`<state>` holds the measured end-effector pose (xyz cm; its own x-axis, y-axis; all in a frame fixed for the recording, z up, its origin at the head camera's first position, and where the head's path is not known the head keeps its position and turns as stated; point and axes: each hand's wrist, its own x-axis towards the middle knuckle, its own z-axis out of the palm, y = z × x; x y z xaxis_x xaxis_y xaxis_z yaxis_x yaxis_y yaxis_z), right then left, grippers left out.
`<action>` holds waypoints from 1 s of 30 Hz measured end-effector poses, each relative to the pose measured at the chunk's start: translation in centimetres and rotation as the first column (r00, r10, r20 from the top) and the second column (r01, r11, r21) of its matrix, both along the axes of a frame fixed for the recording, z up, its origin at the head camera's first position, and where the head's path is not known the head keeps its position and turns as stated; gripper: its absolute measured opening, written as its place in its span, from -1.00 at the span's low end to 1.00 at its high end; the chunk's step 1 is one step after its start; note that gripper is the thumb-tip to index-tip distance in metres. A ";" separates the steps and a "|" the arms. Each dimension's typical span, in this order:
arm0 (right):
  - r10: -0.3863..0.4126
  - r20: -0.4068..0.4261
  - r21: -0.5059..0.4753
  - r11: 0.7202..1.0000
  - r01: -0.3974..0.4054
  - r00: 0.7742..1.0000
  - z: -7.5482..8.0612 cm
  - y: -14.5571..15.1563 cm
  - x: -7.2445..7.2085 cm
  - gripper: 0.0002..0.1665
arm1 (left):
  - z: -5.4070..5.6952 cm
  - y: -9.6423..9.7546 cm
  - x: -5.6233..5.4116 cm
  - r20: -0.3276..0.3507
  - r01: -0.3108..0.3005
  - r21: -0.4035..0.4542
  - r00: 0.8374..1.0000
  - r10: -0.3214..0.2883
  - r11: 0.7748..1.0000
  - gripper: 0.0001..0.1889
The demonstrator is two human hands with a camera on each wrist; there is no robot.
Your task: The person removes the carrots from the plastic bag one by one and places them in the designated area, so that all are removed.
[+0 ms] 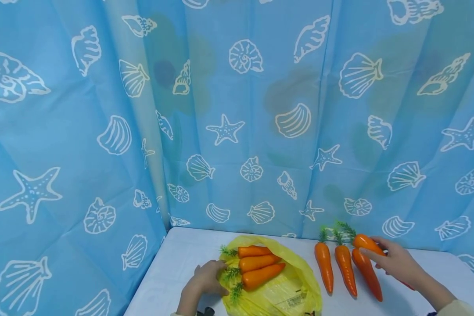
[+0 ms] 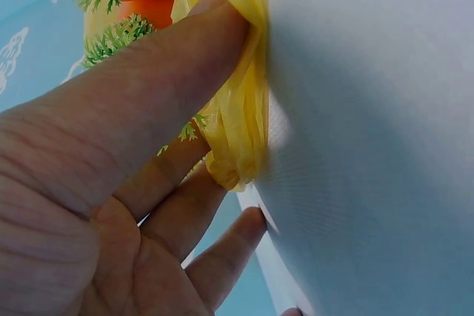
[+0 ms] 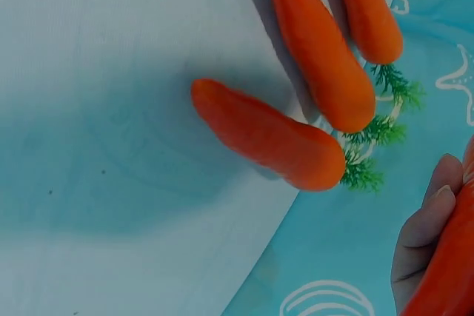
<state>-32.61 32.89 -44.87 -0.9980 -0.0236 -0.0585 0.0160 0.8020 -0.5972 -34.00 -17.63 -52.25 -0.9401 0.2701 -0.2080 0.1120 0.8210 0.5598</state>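
Observation:
A yellow plastic bag (image 1: 278, 303) lies on the table with three toy-like carrots (image 1: 260, 276) on it, their green tops to the left. My left hand (image 1: 209, 278) holds the bag's left edge between thumb and fingers, beside those tops; the gathered yellow plastic (image 2: 241, 131) shows in the left wrist view. On the right, my right hand (image 1: 399, 263) grips another carrot (image 3: 452, 257), raised above the table. Three more carrots (image 1: 344, 263) lie side by side left of that hand, green tops toward the curtain. The right hand is partly cut off in its wrist view.
The white table (image 1: 174, 259) ends at a blue shell-patterned curtain (image 1: 237, 131) behind and to the left. A small dark object (image 1: 208, 311) sits at the bottom edge of the head view, near the left wrist.

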 end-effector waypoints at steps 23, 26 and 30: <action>-0.082 0.011 0.019 0.996 0.082 0.997 -1.3 3.2 -0.8 0.19 | 0.0 -0.1 -0.2 0.000 -0.016 0.012 1.000 0.016 1.000 -0.35; -0.096 0.015 0.032 0.995 0.095 0.995 -1.6 3.7 -0.8 0.20 | 0.0 -0.1 -0.2 0.000 -0.019 0.014 1.000 0.019 1.000 -0.35; -0.109 0.023 0.035 0.994 0.108 0.994 -2.3 4.4 -0.7 0.20 | 0.1 0.0 -0.2 0.003 -0.020 0.014 1.000 0.020 1.000 -0.35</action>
<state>-33.28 37.30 -47.14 -0.9928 0.0872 -0.0822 0.1185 0.8143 -0.5682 -34.24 -17.61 -52.18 -0.9447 0.2541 -0.2072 0.0939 0.8151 0.5716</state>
